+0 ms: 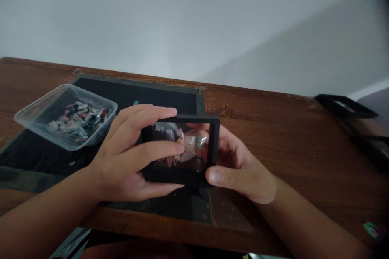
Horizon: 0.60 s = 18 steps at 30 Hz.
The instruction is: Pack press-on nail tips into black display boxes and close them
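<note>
A black rectangular frame (214, 141) with a clear film window is held up above the front of the table. Several small shiny pieces (190, 142), pinkish, clear and greenish, show in its window. My left hand (130, 151) grips the frame's left side, with one finger along the top edge, another stretched across the window and touching it, and the thumb under the bottom edge. My right hand (240, 166) holds the right side, its thumb on the lower right corner and its other fingers behind the frame.
A clear plastic tub (105, 99) of many small coloured pieces stands on a black mat (170, 95) at the left. The wooden table (273, 129) meets a pale wall (182, 20). More black frames (364, 107) lie at the right edge.
</note>
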Available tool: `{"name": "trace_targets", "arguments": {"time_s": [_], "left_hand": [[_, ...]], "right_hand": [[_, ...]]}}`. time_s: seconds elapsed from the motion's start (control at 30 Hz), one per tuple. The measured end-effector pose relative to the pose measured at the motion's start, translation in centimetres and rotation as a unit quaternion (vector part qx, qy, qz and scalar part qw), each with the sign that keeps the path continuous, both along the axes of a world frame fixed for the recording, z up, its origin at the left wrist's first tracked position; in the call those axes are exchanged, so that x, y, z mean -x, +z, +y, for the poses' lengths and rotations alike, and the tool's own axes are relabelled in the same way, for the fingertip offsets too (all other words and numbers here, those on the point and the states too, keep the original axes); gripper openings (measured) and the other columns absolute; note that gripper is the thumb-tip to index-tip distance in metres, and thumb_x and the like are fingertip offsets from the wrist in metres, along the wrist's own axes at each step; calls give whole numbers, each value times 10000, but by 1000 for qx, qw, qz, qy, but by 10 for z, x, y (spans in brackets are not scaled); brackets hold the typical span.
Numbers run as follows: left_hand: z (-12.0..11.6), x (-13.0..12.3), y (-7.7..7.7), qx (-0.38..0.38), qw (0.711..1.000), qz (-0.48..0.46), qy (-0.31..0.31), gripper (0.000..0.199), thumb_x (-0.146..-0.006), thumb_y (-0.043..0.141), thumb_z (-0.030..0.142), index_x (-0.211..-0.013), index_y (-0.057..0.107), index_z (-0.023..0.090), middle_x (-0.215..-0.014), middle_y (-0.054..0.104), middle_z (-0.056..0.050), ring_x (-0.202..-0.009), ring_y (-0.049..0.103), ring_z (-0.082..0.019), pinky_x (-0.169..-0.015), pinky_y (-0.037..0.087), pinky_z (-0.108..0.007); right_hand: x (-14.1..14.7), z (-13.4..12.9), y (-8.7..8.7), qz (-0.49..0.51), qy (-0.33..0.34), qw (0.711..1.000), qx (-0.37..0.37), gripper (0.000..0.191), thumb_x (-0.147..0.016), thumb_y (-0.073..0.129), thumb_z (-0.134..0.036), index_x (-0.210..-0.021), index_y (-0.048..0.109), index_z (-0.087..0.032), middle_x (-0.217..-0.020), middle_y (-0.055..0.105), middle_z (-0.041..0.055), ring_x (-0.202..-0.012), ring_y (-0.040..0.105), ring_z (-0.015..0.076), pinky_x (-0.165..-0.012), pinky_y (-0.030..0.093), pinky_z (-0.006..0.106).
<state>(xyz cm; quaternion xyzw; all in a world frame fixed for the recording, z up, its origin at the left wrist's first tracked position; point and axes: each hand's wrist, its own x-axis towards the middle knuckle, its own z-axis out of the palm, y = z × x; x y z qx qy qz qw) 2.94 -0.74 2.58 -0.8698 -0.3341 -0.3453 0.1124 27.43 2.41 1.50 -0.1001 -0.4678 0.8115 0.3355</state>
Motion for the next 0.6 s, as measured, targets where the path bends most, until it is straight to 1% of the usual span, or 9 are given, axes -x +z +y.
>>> {"name": "trace_targets", "arguments": {"time_s": [0.1, 0.2, 0.27, 0.33, 0.4, 0.43, 0.5, 0.6], "left_hand": [[1, -1, 0, -2, 1000, -11, -4, 489, -887, 830, 486, -1253, 602, 256, -1510, 566, -89, -1358, 582, -262, -1215, 493, -496], [3, -2, -5, 1, 999, -52, -11, 588, -844, 858, 525, -1283, 576, 255, -1495, 586, -87, -1337, 602, -263, -1202, 508, -510], [3, -2, -9, 4, 997, -80, 3, 649, -827, 855, 543, -1333, 545, 280, -1501, 577, -64, -1320, 614, -270, -1172, 527, -519], [2, -2, -11, 5, 996, -90, 27, 693, -846, 808, 578, -1401, 489, 312, -1486, 574, -41, -1302, 626, -267, -1139, 548, -507], [2, -2, -10, 14, 996, -77, 51, 715, -878, 756, 606, -1458, 423, 355, -1488, 567, -24, -1311, 627, -275, -1140, 543, -514], [2, -2, -10, 16, 996, -68, 52, 739, -882, 753, 608, -1483, 398, 367, -1496, 565, -28, -1320, 626, -286, -1151, 530, -527], [3, -1, -8, 24, 997, -52, 43, 812, -870, 793, 573, -1531, 368, 367, -1514, 565, -53, -1353, 614, -315, -1185, 490, -555], [6, 0, -8, 47, 998, -40, 28, 920, -864, 835, 480, -1605, 311, 328, -1506, 582, -100, -1386, 596, -339, -1204, 469, -580]], "right_hand": [[0, 1, 0, -2, 5, 1000, -2, 514, -903, 822, -118, -1357, 636, -271, -1225, 775, 21, -1110, 775, 168, -1014, 608, 324], [-1, 2, 0, -19, -14, 1000, -1, 501, -890, 852, -159, -1335, 651, -271, -1246, 768, 24, -1099, 764, 155, -991, 609, 294], [-2, 2, 0, -26, -30, 999, -12, 485, -887, 867, -191, -1319, 665, -282, -1233, 771, 20, -1113, 756, 159, -991, 611, 297], [-2, 2, 0, -33, -46, 998, -24, 475, -899, 859, -192, -1325, 672, -293, -1204, 778, 15, -1122, 755, 164, -992, 616, 300], [-2, 2, 0, -41, -64, 997, -29, 479, -909, 842, -162, -1335, 671, -300, -1208, 778, 11, -1113, 761, 160, -993, 620, 297], [-2, 2, 0, -42, -70, 996, -28, 481, -911, 834, -146, -1335, 669, -300, -1221, 775, 9, -1111, 764, 158, -1001, 620, 298], [-1, 2, -1, -39, -73, 996, -23, 481, -911, 824, -120, -1327, 663, -302, -1235, 773, 3, -1108, 767, 154, -1015, 619, 304], [0, 3, -2, -40, -69, 997, -21, 471, -904, 827, -106, -1302, 658, -292, -1188, 781, -12, -1061, 775, 134, -1002, 620, 285]]}}
